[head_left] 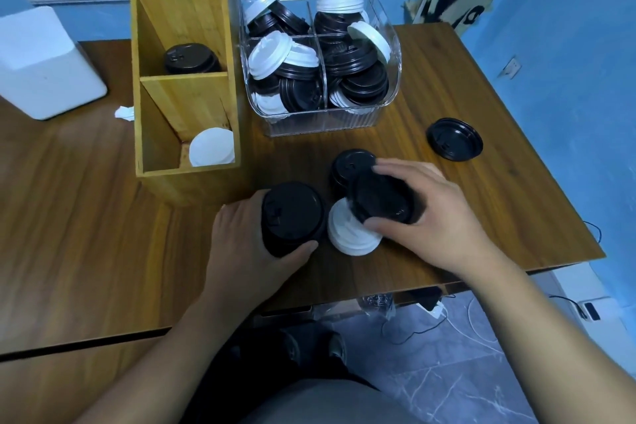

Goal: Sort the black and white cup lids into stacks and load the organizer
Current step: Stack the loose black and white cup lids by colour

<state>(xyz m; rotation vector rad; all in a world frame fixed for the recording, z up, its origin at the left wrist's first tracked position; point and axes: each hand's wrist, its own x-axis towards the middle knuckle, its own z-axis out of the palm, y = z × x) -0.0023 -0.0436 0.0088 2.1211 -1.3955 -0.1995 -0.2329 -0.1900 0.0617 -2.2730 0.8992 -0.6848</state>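
On the woodgrain table (103,217), left grip (247,244) clasps stacked black lids (292,213); right grip (433,213) pinches perhaps one lid (378,200).

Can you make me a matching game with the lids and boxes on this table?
Things:
1. left hand
2. lone black lid
3. organizer's nearest compartment
4. clear bin
Matches:
A. full of mixed black and white lids
B. holds only white lids
C. grips a black lid stack
D. alone on the table
Pairs: 1-C, 2-D, 3-B, 4-A
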